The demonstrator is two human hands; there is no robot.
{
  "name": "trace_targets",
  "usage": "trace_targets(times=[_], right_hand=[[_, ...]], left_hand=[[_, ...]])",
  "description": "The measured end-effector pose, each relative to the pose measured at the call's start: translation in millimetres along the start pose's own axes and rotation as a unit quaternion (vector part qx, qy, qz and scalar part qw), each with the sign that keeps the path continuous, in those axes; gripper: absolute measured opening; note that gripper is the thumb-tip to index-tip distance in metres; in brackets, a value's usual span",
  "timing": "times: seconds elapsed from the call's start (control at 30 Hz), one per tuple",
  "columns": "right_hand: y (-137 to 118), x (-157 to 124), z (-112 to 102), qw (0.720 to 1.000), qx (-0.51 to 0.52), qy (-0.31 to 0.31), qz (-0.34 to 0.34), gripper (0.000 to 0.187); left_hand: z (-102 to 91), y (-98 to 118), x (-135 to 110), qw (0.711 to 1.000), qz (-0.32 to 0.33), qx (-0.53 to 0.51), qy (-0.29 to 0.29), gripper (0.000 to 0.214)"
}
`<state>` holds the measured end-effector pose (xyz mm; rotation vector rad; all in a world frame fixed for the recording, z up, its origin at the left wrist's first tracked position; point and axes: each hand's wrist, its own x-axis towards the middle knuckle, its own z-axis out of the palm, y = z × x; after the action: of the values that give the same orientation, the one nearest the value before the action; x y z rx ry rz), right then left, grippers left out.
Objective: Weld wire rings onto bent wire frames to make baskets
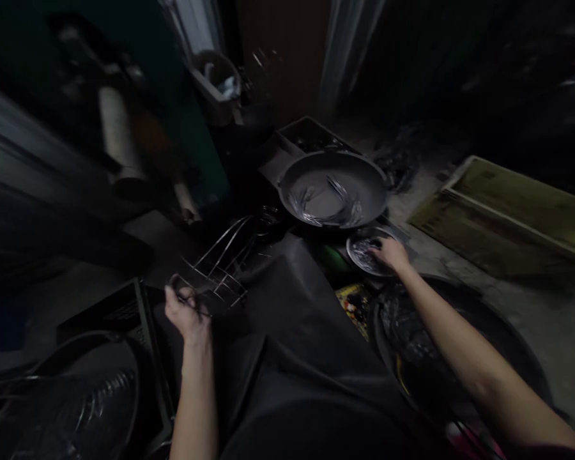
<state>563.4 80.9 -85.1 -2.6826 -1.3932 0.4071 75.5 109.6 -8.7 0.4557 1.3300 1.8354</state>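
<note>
My left hand [188, 314] is closed around the looped handles of a pair of metal scissors [191, 299], held low at the left in dim light. A bundle of thin metal scissor blades [223, 262] fans out just beyond it. My right hand [389, 252] reaches forward with its fingers curled down into a small shallow metal dish [359, 250] of small dark parts; what the fingers pinch is hidden. Behind the dish sits a large round grey pan [333, 188] holding several shiny metal pieces. Dark cloth [292, 319] covers my lap between both arms.
A black crate [119, 310] and a round basin lined with dark plastic [76, 396] stand at the lower left. Another dark basin [460, 345] lies under my right arm. A flat wooden tray [508, 211] lies on the concrete floor at the right. A dark machine [124, 147] stands at the back left.
</note>
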Motion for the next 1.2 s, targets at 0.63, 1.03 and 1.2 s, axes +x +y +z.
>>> trace_targets(times=[0.63, 1.03, 1.2], right_hand=[[-177, 18, -47, 0.979, 0.103, 0.08, -0.155, 0.025], [-36, 35, -14, 0.988, 0.017, 0.15, -0.013, 0.038], [1, -1, 21, 1.0, -0.012, 0.005, -0.003, 0.034]], left_hand=[[-10.9, 12, 13, 0.998, -0.035, -0.035, 0.032, 0.036], [-21.2, 21, 33, 0.997, -0.005, 0.005, 0.074, 0.021], [-10.0, 14, 29, 0.998, 0.007, 0.033, 0.046, 0.021]])
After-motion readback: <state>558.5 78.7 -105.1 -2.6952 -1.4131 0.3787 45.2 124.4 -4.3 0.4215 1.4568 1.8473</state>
